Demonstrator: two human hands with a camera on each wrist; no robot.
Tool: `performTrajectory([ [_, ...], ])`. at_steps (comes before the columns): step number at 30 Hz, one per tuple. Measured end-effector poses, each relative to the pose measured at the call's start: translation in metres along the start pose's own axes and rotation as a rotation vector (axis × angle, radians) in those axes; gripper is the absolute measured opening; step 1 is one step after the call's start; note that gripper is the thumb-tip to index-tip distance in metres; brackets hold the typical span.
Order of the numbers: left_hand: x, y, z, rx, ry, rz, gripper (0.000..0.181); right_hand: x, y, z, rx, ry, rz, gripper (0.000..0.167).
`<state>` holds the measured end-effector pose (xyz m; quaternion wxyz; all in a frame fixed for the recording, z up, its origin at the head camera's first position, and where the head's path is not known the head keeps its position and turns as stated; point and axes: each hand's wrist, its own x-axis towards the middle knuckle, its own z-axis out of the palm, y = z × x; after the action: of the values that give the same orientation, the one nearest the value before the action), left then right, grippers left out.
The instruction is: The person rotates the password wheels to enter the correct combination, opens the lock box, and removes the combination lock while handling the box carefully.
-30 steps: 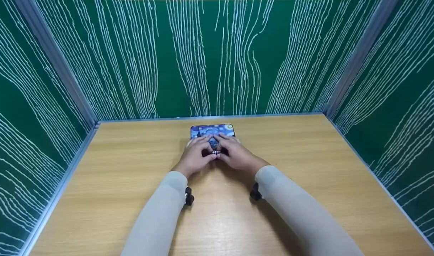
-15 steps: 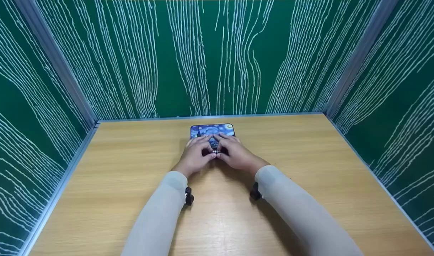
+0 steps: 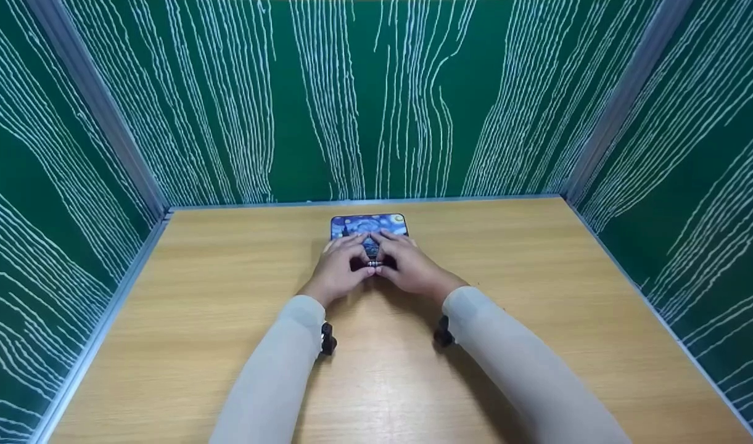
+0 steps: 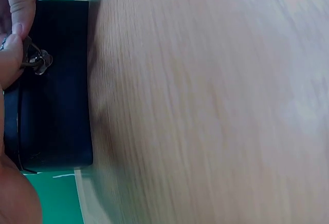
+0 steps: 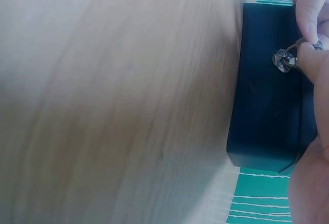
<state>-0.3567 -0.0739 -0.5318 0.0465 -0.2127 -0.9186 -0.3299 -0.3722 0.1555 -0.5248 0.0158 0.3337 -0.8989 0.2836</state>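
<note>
A small box (image 3: 369, 223) with rounded corners and a blue, swirling night-sky picture on its lid sits near the back of the table. Its dark side (image 4: 56, 116) faces the person, with a metal clasp (image 5: 281, 60) of bent wire at the lid seam. The left hand (image 3: 339, 266) lies over the box's left part, its thumb and finger pinching the clasp. From the other side, the right hand (image 3: 413, 266) pinches the same clasp, its thumb meeting the left one. The remaining fingers rest on the lid and partly cover it.
The wooden table (image 3: 376, 370) extends in front and to both sides. Green panels (image 3: 413, 111) with pale wavy lines stand behind and at the sides, joined by grey metal posts (image 3: 623, 92). A small black device (image 3: 328, 339) sits on each wrist.
</note>
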Motion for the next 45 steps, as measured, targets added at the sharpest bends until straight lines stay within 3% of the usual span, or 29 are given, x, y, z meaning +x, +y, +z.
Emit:
performTrajectory([
  [5, 0.0012, 0.0001, -0.0006, 0.009, -0.013, -0.016, 0.016, 0.0000, -0.0009, -0.0018, 0.009, -0.009, 0.010, 0.007],
  [12, 0.0005, -0.0001, -0.0024, 0.000, -0.006, 0.025, 0.019, 0.0006, -0.0012, -0.0021, -0.020, 0.008, -0.035, 0.009],
  [35, 0.0004, -0.0005, -0.0017, 0.007, -0.015, 0.001, 0.019, 0.0014, 0.0016, 0.0005, -0.015, 0.013, -0.024, 0.006],
  [45, -0.0011, 0.0003, -0.0021, 0.001, -0.012, 0.021, 0.017, 0.0010, -0.0003, 0.0006, -0.020, 0.008, -0.022, 0.008],
])
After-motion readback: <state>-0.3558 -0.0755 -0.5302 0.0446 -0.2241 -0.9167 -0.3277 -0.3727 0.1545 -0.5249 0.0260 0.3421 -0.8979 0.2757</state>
